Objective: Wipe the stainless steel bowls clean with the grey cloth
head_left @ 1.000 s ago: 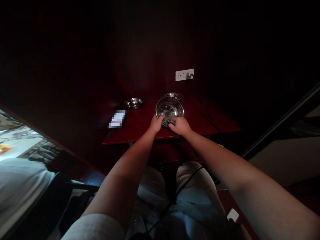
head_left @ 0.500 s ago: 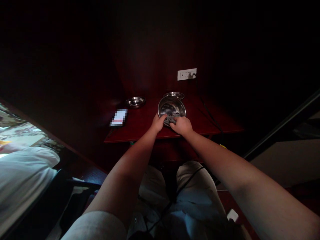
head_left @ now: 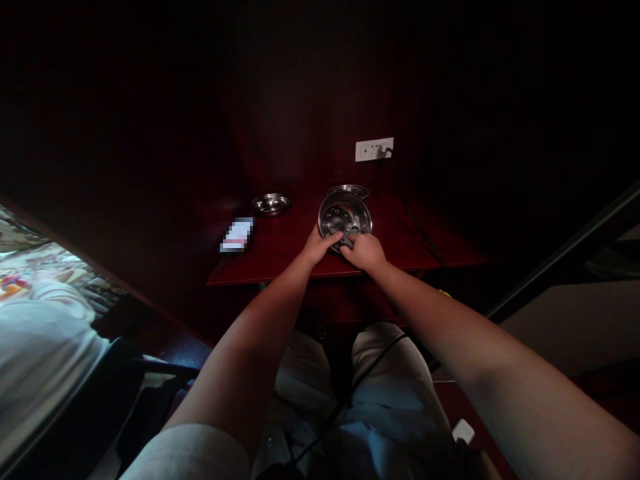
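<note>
A shiny metal bowl (head_left: 345, 212) is tilted with its open side toward me, above the front part of the red table. My left hand (head_left: 317, 247) grips its near left rim, the thumb over the inside and the other fingers hidden behind. My right hand (head_left: 366, 252) is closed on a grey cloth (head_left: 356, 237) and presses it at the bowl's near right rim. Most of the cloth is covered by the fingers. Behind the bowl lies a round metal lid or plate (head_left: 349, 189), partly hidden by it.
A shallow metal dish (head_left: 271, 204) and a phone with a lit, blurred screen (head_left: 237, 235) lie on the left of the red table (head_left: 280, 257). A wall socket (head_left: 374, 149) has a plug and a black cord (head_left: 417, 227). At far left is another person's pale sleeve (head_left: 45, 333).
The bowl has turned slightly and its left rim has shifted a little right. My left thumb reaches further right across the rim, and less of the cloth shows. The person at left has moved.
</note>
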